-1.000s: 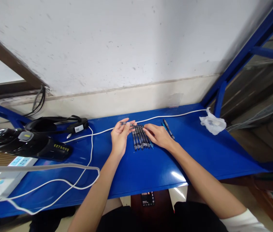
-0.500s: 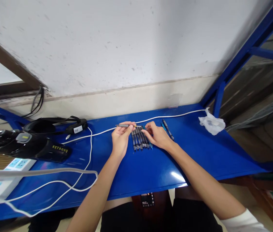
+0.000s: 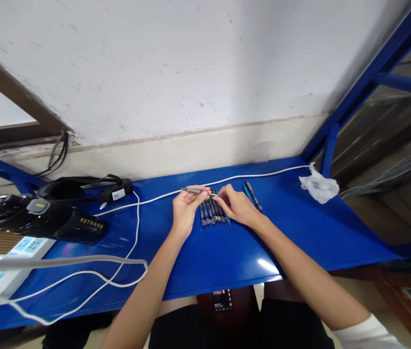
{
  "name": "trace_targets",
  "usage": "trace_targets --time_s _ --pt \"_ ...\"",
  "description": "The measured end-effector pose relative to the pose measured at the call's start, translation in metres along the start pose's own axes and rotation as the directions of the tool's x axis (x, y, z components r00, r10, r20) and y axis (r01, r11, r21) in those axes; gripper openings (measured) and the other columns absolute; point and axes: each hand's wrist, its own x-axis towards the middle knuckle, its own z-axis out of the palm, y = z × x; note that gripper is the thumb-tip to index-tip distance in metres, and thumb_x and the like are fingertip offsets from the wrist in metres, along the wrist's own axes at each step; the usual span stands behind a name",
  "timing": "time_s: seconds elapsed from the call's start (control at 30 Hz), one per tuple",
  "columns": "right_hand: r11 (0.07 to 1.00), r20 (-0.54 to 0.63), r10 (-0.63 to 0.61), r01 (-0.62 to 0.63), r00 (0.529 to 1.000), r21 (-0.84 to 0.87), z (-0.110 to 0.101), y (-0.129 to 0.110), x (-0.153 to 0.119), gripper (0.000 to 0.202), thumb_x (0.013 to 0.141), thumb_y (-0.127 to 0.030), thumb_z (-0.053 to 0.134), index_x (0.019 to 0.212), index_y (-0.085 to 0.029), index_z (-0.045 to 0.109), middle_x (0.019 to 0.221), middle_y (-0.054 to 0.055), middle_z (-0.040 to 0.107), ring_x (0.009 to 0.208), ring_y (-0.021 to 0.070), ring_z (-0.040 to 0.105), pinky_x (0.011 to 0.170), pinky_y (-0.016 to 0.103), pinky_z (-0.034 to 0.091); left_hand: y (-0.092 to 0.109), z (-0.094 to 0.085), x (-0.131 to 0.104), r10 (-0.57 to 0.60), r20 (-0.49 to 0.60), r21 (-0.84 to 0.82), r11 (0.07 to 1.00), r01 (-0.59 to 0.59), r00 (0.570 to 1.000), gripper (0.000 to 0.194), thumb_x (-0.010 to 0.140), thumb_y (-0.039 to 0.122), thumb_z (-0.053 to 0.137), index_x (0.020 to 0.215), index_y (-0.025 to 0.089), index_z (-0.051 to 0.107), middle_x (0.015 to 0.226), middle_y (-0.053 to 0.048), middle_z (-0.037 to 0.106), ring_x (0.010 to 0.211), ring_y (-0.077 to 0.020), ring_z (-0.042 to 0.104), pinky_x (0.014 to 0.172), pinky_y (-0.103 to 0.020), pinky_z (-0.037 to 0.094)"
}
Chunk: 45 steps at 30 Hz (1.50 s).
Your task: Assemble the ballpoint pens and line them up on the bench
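My left hand (image 3: 187, 206) is closed on a grey pen (image 3: 193, 190) that lies nearly level above the blue table. At the pen's right end a thin, light-coloured part sticks out, and the fingertips of my right hand (image 3: 238, 206) pinch around it. Just below and between my hands, several dark pens (image 3: 210, 213) lie side by side on the table, partly hidden by my fingers. Right of my right hand lie a blue pen (image 3: 249, 195) and a dark pen (image 3: 254, 195), close together.
On the blue table (image 3: 205, 261), a white cable (image 3: 263, 175) runs behind my hands. Crumpled white tissue (image 3: 319, 187) is at the right. A black bottle (image 3: 81, 227), a black strapped device (image 3: 118, 190), looped cables and a power strip (image 3: 26, 249) occupy the left. A phone (image 3: 221, 300) shows below the table edge.
My left hand has moved slightly right with the grey pen, closer to my right hand. My right fingertips now meet the thin part at the pen's right end.
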Motion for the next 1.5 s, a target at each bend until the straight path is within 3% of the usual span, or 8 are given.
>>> trace_targets --time_s 0.37,0.77,0.87,1.0,1.1,1.23,1.37,1.5 --pt "0.991 0.109 -0.067 0.078 0.992 -0.105 -0.001 -0.002 0.001 0.019 0.116 -0.041 0.044 0.110 -0.025 0.052 0.099 0.008 0.077 0.082 0.0219 0.072 0.066 0.028 0.039 -0.004 0.002 -0.003 -0.033 0.077 0.181 0.983 0.019 0.996 0.021 0.076 0.032 0.094 0.091 0.020 0.084 0.098 -0.006 0.079 0.095 -0.0213 0.073 0.091 -0.034 0.058" --pt "1.000 0.070 -0.003 0.001 0.998 0.026 0.005 -0.004 -0.002 0.012 0.113 -0.037 0.047 0.109 -0.025 0.046 0.098 0.007 0.072 0.070 0.0198 0.066 0.063 0.029 0.041 -0.008 0.003 -0.006 -0.077 0.127 0.166 0.985 0.056 0.989 0.031 0.076 0.034 0.095 0.102 0.021 0.085 0.106 -0.008 0.080 0.102 -0.0243 0.073 0.095 -0.037 0.057" --pt "1.000 0.052 -0.005 0.005 0.999 0.002 0.005 -0.004 -0.001 0.014 0.113 -0.037 0.047 0.107 -0.025 0.047 0.096 0.007 0.072 0.069 0.0194 0.065 0.062 0.029 0.040 -0.010 0.004 -0.006 -0.065 0.089 0.104 0.993 0.056 0.994 0.042 0.079 0.036 0.094 0.117 0.023 0.081 0.111 -0.006 0.077 0.102 -0.0199 0.072 0.094 -0.032 0.056" --pt "0.999 0.037 -0.012 0.013 0.999 -0.030 0.004 -0.003 0.000 0.018 0.113 -0.042 0.050 0.107 -0.025 0.050 0.094 0.006 0.071 0.072 0.0201 0.065 0.065 0.029 0.041 -0.009 0.003 -0.005 0.003 0.004 0.109 0.994 -0.003 1.000 0.025 0.081 0.035 0.093 0.098 0.021 0.081 0.096 -0.004 0.075 0.084 -0.0154 0.069 0.084 -0.029 0.056" --pt "0.999 0.036 -0.021 0.023 0.999 -0.046 0.003 -0.002 0.000 0.020 0.114 -0.042 0.048 0.106 -0.024 0.051 0.091 0.005 0.070 0.070 0.0195 0.063 0.064 0.029 0.040 -0.006 0.002 -0.005 0.002 0.052 0.078 0.997 -0.006 0.999 0.026 0.080 0.031 0.093 0.100 0.021 0.082 0.102 -0.007 0.078 0.096 -0.0195 0.072 0.093 -0.032 0.056" --pt "0.998 0.014 -0.027 0.028 1.000 -0.064 0.002 -0.003 0.001 0.021 0.115 -0.042 0.047 0.104 -0.024 0.052 0.090 0.005 0.070 0.067 0.0185 0.061 0.063 0.029 0.038 -0.002 0.002 -0.005 -0.020 0.092 -0.031 0.999 0.023 0.996 0.066 0.077 0.027 0.095 0.138 0.028 0.070 0.126 -0.009 0.077 0.119 -0.0232 0.071 0.107 -0.037 0.054" --pt "0.999 -0.003 -0.012 0.012 1.000 -0.051 0.002 -0.003 0.002 0.021 0.114 -0.042 0.049 0.105 -0.024 0.053 0.092 0.005 0.071 0.067 0.0181 0.061 0.065 0.029 0.039 -0.001 0.001 -0.005 -0.024 0.025 0.004 1.000 0.024 0.999 0.030 0.082 0.029 0.091 0.109 0.021 0.079 0.112 -0.009 0.079 0.109 -0.0211 0.073 0.105 -0.035 0.054" --pt "0.999 -0.004 0.003 -0.003 1.000 -0.042 0.002 -0.002 0.001 0.020 0.114 -0.042 0.049 0.106 -0.024 0.054 0.092 0.005 0.071 0.069 0.0186 0.063 0.066 0.029 0.041 0.002 0.000 -0.003 -0.027 0.048 -0.084 0.996 0.030 0.998 0.052 0.079 0.026 0.093 0.127 0.026 0.074 0.126 -0.009 0.077 0.123 -0.0240 0.071 0.110 -0.038 0.052"
